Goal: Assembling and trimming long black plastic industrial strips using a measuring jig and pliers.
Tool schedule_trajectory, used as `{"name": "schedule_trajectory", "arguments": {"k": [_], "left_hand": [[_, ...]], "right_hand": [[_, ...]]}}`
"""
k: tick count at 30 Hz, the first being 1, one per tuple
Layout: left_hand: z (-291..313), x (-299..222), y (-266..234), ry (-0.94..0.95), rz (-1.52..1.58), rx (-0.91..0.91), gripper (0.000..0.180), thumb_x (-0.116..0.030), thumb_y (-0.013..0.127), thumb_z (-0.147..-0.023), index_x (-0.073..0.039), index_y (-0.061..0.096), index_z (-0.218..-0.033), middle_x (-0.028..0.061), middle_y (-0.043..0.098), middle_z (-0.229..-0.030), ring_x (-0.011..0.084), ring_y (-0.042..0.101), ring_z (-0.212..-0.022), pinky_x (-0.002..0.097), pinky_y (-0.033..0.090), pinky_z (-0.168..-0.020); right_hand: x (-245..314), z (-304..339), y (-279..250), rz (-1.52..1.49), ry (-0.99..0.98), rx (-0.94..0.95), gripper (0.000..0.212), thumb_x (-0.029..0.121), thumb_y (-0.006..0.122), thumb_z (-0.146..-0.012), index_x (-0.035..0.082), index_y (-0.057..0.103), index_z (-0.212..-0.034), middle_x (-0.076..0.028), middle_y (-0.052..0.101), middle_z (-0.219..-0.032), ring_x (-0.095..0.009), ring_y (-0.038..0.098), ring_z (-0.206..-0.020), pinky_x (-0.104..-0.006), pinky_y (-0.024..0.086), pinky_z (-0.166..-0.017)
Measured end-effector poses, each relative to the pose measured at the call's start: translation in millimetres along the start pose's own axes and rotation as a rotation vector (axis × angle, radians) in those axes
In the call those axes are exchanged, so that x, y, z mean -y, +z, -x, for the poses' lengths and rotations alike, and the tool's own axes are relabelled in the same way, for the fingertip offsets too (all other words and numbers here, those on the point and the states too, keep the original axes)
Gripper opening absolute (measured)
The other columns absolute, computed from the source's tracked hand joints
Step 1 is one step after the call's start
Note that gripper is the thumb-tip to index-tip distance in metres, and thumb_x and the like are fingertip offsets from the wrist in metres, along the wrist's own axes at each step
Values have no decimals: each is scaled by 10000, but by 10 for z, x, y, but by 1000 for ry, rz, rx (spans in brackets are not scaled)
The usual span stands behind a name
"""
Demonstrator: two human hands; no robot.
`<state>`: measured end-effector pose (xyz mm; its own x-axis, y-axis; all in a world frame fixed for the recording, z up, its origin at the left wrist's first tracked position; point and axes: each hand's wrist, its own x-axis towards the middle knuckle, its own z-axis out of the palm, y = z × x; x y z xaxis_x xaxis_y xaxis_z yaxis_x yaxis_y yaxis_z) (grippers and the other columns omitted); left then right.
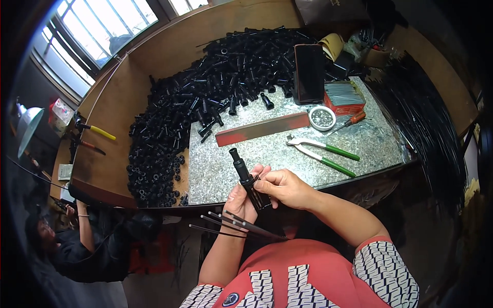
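Clamps a black tubular part between left hand and right hand, tilted at the near edge of the desk. Looks light, stiff, perhaps slick; best gripped around the wider body.

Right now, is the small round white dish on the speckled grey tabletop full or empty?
Not empty: the round white dish holds many small shiny silver pieces, spread across its inside. I can't tell how deep they lie.
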<state>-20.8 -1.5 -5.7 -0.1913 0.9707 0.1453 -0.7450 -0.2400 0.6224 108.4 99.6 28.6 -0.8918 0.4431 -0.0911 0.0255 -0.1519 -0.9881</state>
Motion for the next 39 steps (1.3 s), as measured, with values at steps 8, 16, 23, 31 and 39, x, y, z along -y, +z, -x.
{"name": "schedule_trajectory", "arguments": {"k": [8,16,23,31,39], "left_hand": [[-13,-86,61,-75,-62,-70,503,-303,585,-914,23,470,-1279,180,400,-1405,381,281,-1366,533,290,-1107],[-24,-51,-7,-21,114,9,338,-189,485,-969,26,506,-1229,216,468,-1340,336,437,-1273,467,418,-1037],[5,-81,-19,-134,67,-26,548,-317,548,-930,31,415,-1331,236,378,-1417,324,450,-1260,439,473,-961],[22,-107,-23,-187,-11,-46,782,-413,640,-843,33,320,-1400,214,270,-1488,317,347,-1342,413,386,-1053],[13,-179,-128,-96,52,-19,614,-269,577,-902,13,316,-1381,209,333,-1434,323,345,-1340,433,339,-1096]], "right_hand": [[74,1,-45,51,5,64,281,292,570,-949,39,648,-854,24,572,-690,-61,523,-522,-204,422,-492],[80,38,-30,107,-26,119,199,208,564,-935,26,644,-931,16,593,-773,-55,542,-619,-204,449,-563],[39,5,-32,91,-20,85,248,255,577,-927,32,626,-830,-13,580,-705,-75,543,-548,-224,440,-524],[21,-43,-60,74,-57,143,247,247,608,-909,28,613,-795,-5,575,-698,-72,541,-545,-225,442,-531],[-88,-104,89,81,-198,75,224,225,611,-905,30,589,-795,-14,549,-674,-72,483,-542,-243,400,-511]]}}
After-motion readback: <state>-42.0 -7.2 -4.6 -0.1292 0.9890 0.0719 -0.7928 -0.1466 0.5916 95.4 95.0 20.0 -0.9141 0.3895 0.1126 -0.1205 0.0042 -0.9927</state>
